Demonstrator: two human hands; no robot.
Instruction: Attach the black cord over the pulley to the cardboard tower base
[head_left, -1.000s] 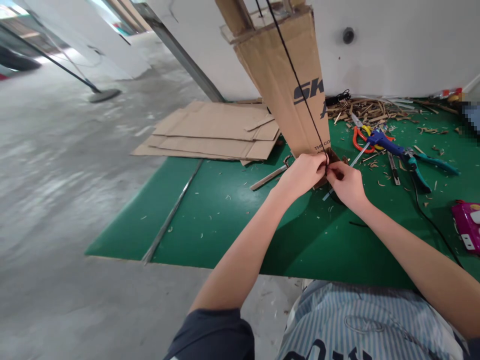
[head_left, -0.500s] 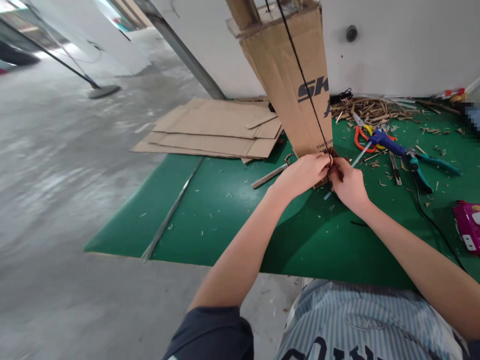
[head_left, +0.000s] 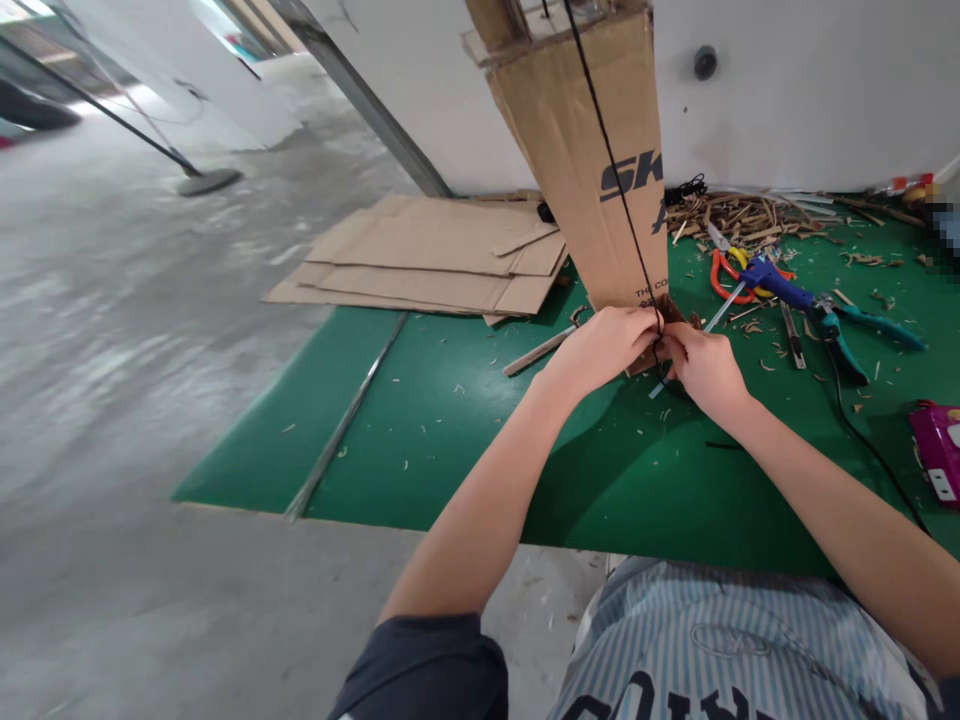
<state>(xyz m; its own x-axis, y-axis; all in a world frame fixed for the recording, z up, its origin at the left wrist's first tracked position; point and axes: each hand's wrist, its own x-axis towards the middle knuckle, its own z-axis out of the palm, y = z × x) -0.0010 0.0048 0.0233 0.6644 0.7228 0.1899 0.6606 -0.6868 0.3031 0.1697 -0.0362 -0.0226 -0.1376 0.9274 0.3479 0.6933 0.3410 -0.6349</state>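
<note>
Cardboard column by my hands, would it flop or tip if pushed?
Probably light for its size: the cardboard column is thin corrugated board. Its creases suggest it could buckle under a hard push. Tall and narrow, it may tip, though the black cord might steady it.

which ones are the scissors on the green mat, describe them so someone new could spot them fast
On the green mat, look to the right of the tall cardboard piece, just in front of the heap of wood shavings. The scissors lie there, and they stand out by their orange loop grips, with a blue tool resting across them.
</note>
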